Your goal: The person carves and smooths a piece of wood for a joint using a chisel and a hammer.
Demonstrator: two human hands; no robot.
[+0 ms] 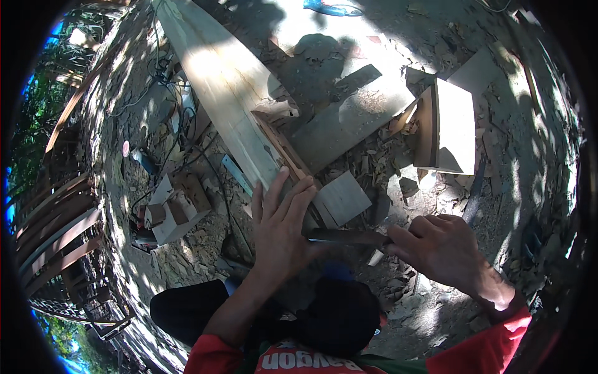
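Observation:
A long pale plank (230,87) runs from the far left down toward me, with a rough cut-out along its right side. My left hand (277,224) lies on its near end, fingers spread and pressing down flat. My right hand (436,249) is closed around one end of a dark, flat, blade-like tool (349,237). The tool points left, its tip close to my left thumb at the near end of the plank. Whether the tip touches the wood I cannot tell. A small square wood piece (344,198) lies just right of the plank.
A wide board (349,121) lies beyond the square piece, with a wooden box-like piece (453,128) to its right. A wooden block assembly (174,209), cables and a power tool (144,161) are on the left. Leaves and shavings litter the ground. A blue tool (327,7) lies far off.

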